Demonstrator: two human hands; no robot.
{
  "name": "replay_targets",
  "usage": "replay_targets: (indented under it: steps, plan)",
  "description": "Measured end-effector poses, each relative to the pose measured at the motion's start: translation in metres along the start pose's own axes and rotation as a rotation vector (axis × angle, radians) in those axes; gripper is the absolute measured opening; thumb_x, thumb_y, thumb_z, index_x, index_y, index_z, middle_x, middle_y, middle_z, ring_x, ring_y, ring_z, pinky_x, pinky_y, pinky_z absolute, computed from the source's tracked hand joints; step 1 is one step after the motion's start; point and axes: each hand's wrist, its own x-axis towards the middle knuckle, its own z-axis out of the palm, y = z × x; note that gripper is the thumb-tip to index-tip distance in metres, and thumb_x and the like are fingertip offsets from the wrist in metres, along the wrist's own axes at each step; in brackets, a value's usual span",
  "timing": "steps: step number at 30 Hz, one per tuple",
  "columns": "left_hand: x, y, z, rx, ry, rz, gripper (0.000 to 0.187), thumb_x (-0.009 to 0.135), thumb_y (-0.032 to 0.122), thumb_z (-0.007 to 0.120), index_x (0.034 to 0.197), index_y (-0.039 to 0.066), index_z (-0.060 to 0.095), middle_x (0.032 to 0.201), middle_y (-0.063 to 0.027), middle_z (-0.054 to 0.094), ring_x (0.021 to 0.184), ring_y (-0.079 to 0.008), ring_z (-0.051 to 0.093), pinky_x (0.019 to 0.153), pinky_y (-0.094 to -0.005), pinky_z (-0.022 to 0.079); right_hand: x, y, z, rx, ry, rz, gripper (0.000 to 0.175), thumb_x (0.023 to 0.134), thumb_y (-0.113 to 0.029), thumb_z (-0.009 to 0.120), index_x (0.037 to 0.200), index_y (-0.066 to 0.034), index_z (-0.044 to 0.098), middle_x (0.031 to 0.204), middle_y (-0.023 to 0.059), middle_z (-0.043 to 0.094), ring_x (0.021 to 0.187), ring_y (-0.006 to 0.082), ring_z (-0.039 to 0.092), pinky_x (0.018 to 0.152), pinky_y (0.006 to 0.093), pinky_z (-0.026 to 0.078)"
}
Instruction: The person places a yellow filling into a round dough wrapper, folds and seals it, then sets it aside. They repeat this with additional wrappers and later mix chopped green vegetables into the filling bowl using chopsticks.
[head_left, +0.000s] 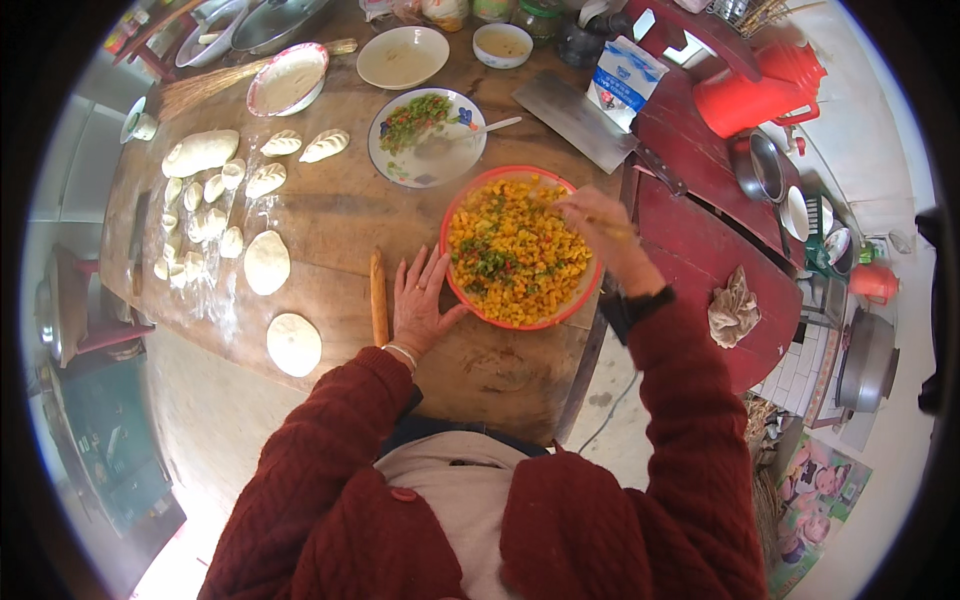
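A red-rimmed bowl holds a filling of yellow diced pieces with chopped green and red bits, the green gathered mostly at the lower left. My right hand is over its right side, closed around thin wooden chopsticks whose tips are blurred at the filling. Spread on the wooden table, my left hand touches the bowl's left rim with fingers and thumb and grips nothing. Just left of it lies a wooden rolling pin. Two flat dough rounds are farther left.
Pleated dumplings, small dough pieces and a dough lump lie on the floured table. Behind the bowl are a plate of chopped greens with a spoon, a cleaver and a salt packet. A rag lies at right.
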Motion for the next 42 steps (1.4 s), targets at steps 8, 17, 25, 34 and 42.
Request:
replay_targets:
  steps: [8,17,25,34,42]
  plan:
    - [-0.002,0.000,0.003,-0.015,0.028,-0.014,0.087,0.081,0.057,0.064,0.148,0.011,0.033,0.155,-0.0091,0.034,0.143,-0.0335,0.028,0.116,-0.0542,0.017,-0.044,-0.017,-0.032,-0.179,0.101,0.227,0.015,0.093,-0.009,0.061,0.101,0.0011,0.068,0.081,0.0054,0.062,0.071,0.0100,0.059,0.065,0.0235,0.048]
    - [-0.001,0.002,0.000,-0.018,0.014,-0.010,0.085,0.084,0.055,0.062,0.148,0.008,0.033,0.152,-0.0133,0.038,0.143,-0.0338,0.029,0.116,-0.0540,0.016,-0.076,-0.027,0.024,0.029,0.185,0.360,0.020,0.098,-0.011,0.056,0.102,0.0048,0.067,0.087,0.0067,0.062,0.070,0.0113,0.063,0.063,0.0218,0.050]
    - [-0.003,0.001,0.000,-0.035,0.006,-0.030,0.087,0.083,0.056,0.064,0.149,0.011,0.031,0.155,-0.0091,0.033,0.143,-0.0334,0.028,0.117,-0.0535,0.016,-0.067,-0.069,0.046,0.041,0.120,0.265,0.017,0.096,-0.006,0.055,0.103,0.0059,0.067,0.090,0.0090,0.063,0.074,0.0132,0.066,0.066,0.0232,0.054]
    - [-0.002,0.001,0.000,-0.043,0.016,-0.024,0.087,0.082,0.056,0.065,0.150,0.011,0.031,0.154,-0.0105,0.034,0.143,-0.0331,0.028,0.116,-0.0533,0.016,-0.055,-0.047,0.038,0.048,0.131,0.367,0.017,0.095,-0.004,0.057,0.105,0.0042,0.067,0.092,0.0088,0.064,0.077,0.0129,0.067,0.066,0.0228,0.054]
    - [-0.002,0.001,0.001,-0.018,0.009,-0.015,0.086,0.084,0.056,0.063,0.149,0.009,0.032,0.155,-0.0112,0.033,0.143,-0.0332,0.029,0.116,-0.0531,0.018,-0.051,-0.044,0.075,0.031,0.001,0.316,0.017,0.095,-0.004,0.057,0.104,0.0050,0.067,0.091,0.0076,0.065,0.074,0.0121,0.066,0.066,0.0230,0.055]
